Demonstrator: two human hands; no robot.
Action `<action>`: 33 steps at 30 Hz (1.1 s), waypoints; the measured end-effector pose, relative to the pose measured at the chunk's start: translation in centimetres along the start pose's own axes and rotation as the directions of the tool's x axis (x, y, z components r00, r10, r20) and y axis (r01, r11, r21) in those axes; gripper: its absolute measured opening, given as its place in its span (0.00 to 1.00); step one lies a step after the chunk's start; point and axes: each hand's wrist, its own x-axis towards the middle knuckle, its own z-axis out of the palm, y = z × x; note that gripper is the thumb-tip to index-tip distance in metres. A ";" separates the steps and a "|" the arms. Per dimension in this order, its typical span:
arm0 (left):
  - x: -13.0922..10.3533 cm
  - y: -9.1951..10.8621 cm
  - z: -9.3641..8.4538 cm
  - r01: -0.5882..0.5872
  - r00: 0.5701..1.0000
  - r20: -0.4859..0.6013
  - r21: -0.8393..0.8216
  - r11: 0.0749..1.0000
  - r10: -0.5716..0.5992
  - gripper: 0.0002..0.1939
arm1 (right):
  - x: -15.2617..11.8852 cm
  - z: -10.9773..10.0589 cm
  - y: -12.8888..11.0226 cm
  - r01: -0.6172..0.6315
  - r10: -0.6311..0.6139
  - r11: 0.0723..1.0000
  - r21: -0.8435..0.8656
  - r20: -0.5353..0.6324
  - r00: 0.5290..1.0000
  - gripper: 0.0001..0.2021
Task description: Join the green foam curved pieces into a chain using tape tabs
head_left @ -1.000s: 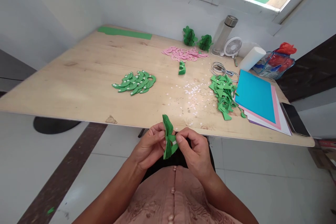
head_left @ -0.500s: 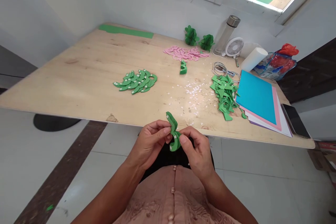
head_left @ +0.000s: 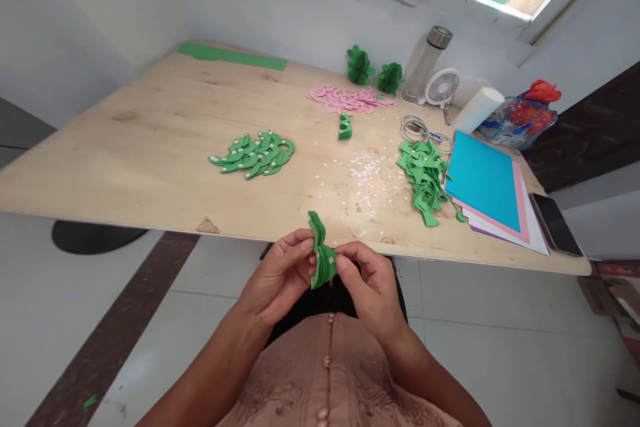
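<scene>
Just off the table's front edge I hold a layered green paper cutout (head_left: 324, 265) between both hands. My left hand (head_left: 287, 267) pinches its left side near the middle. From the right, the thumb and fingers of my right hand (head_left: 367, 280) grip its edge, and the lower layers are fanned out. Small white tape squares show on it. On the table ahead lie a pile of curved green cutouts (head_left: 255, 153) with white tabs and a small stacked green piece (head_left: 345, 127).
White paper bits (head_left: 367, 170) are scattered mid-table. Green scraps (head_left: 425, 180), coloured sheets (head_left: 485, 180) and a phone (head_left: 556, 223) lie right. Behind are pink cutouts (head_left: 350, 100), green paper shapes (head_left: 359, 65), tape rolls (head_left: 414, 128), a fan (head_left: 442, 87) and a bottle (head_left: 427, 63).
The green cutout has turned between my hands, and its lower layers now spread toward the right hand. The whole view has shifted slightly.
</scene>
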 end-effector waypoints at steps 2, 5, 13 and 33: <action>0.0 -0.1 -0.1 0.012 1.000 0.012 -0.026 1.000 -0.011 0.11 | 0.0 0.1 -0.1 -0.001 0.001 1.000 0.007 -0.002 1.000 0.07; -0.2 -0.2 0.0 0.017 0.998 0.054 -0.066 0.998 -0.013 0.11 | -0.1 0.1 -0.2 0.002 -0.002 1.000 0.025 0.003 1.000 0.06; -0.4 -0.2 0.4 -0.003 0.989 0.147 -0.085 0.996 0.015 0.09 | -0.5 0.1 -0.8 0.093 -0.094 0.995 -0.033 -0.034 0.995 0.05; -0.1 -0.9 0.5 -0.047 0.971 0.230 -0.102 0.994 0.069 0.11 | -0.8 0.8 -1.8 0.410 -0.422 0.876 -0.252 0.007 0.906 0.05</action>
